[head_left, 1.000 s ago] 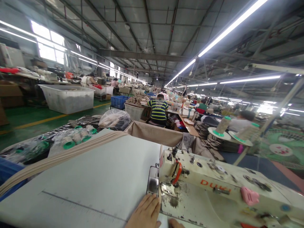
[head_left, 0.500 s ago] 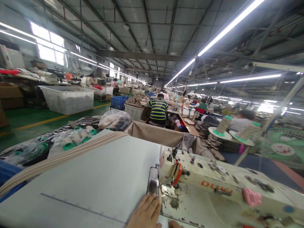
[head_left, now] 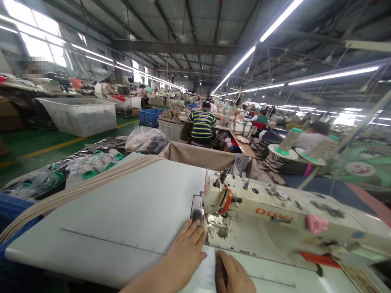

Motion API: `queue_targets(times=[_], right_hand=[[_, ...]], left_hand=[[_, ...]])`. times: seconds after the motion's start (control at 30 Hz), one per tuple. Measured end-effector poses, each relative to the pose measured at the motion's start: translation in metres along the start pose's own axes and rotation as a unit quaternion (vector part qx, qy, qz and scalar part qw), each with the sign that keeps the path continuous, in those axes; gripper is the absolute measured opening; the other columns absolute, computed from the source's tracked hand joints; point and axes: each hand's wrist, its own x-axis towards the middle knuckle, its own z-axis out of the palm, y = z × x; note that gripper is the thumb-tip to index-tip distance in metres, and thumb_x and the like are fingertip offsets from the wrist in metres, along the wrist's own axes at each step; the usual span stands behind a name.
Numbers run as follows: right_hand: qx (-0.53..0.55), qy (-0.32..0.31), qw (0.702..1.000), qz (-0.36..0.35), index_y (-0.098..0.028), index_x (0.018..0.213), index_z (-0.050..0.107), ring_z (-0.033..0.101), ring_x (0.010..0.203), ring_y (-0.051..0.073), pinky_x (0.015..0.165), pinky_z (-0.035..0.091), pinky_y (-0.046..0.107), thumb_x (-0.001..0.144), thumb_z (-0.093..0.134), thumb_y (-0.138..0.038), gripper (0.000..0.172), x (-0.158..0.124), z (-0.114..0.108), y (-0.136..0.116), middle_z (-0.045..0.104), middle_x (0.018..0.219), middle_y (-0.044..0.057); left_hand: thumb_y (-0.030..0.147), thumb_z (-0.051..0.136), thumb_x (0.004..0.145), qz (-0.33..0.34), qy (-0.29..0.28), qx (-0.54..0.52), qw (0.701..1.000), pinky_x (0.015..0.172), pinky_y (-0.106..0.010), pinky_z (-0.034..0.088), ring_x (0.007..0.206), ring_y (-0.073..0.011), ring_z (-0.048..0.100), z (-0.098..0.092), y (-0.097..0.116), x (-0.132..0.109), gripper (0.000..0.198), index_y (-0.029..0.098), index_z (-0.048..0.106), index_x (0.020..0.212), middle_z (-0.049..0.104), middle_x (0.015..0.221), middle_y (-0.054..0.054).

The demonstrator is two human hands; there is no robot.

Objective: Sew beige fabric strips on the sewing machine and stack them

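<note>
My left hand (head_left: 187, 250) lies with its fingers stretched out and close together, fingertips on the metal slide plate (head_left: 198, 215) left of the sewing machine head. Closer to me, my right hand (head_left: 236, 274) is curled at the front of the table, cut by the lower frame edge. A dark thing (head_left: 220, 270) shows under its fingers, too hidden to name. The cream sewing machine (head_left: 259, 203) stands just beyond both hands. Its presser foot and needle area (head_left: 216, 219) sit to the right of my left fingertips.
Long beige fabric strips (head_left: 82, 189) lie along the table's left edge. Bagged thread cones (head_left: 94, 167) are beyond them. A fabric-lined bin (head_left: 198, 154) adjoins the far edge. Thread cones (head_left: 287, 142) and a green fan (head_left: 360, 167) stand right. A co-worker in a striped shirt (head_left: 202, 126) sits ahead.
The view has tilted down, showing more of both hands and the table front. My right hand, barely visible before, now shows curled over a dark thing. My left hand stays at the slide plate.
</note>
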Motion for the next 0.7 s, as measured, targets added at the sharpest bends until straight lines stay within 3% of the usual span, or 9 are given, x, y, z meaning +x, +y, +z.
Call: queue_targets(times=[0.23,0.47,0.7], right_hand=[[-0.002,-0.007,0.999,0.046,-0.023,0.116,0.061,0.071,0.080,0.021,0.070,0.056,0.031,0.095,0.050,-0.017,0.025,0.012,-0.023,-0.022,0.075,0.091,0.005],[-0.003,-0.028,0.998,0.057,-0.023,0.116,0.060,0.069,0.079,0.021,0.071,0.053,0.030,0.085,0.052,-0.010,0.034,0.014,-0.027,-0.027,0.073,0.090,0.004],[0.004,-0.025,0.998,0.060,-0.022,0.115,0.061,0.068,0.080,0.020,0.072,0.052,0.030,0.088,0.052,-0.011,0.031,0.015,-0.028,-0.029,0.072,0.088,0.004]], left_hand=[[0.048,0.050,0.101,-0.012,-0.037,-0.029,0.999,0.126,-0.053,0.041,0.148,-0.0286,0.040,-0.007,-0.005,0.006,0.053,0.019,0.048,0.146,0.051,0.153,-0.004],[0.042,0.056,0.100,-0.024,-0.046,-0.058,0.997,0.126,-0.056,0.037,0.148,-0.0297,0.041,-0.011,-0.013,0.012,0.050,0.022,0.048,0.145,0.053,0.151,-0.006],[0.037,0.057,0.100,-0.029,-0.060,-0.085,0.994,0.127,-0.057,0.034,0.149,-0.0300,0.037,-0.011,-0.021,0.020,0.047,0.024,0.048,0.145,0.053,0.150,-0.006]])
